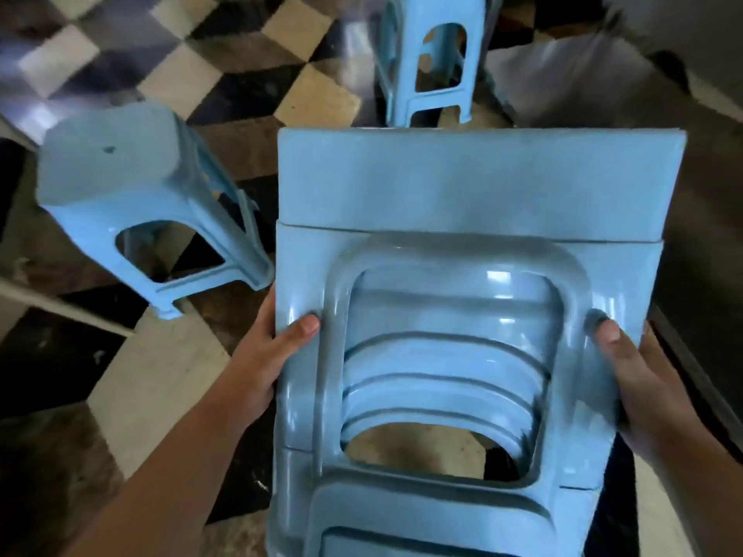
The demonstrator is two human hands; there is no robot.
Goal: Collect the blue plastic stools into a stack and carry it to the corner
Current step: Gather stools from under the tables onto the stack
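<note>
From the head camera we look down on a checkered floor [169, 86] of dark and pale tiles, scuffed and blurred. We hold the stack of blue stools [474, 203] tilted before us, left hand [261, 363] and right hand [639, 379] each in a closed grip on its side edges. A single stool [132, 166] stands just left of it, another stool [426, 54] beyond; open floor lies between.

no readable text, labels or signs
</note>
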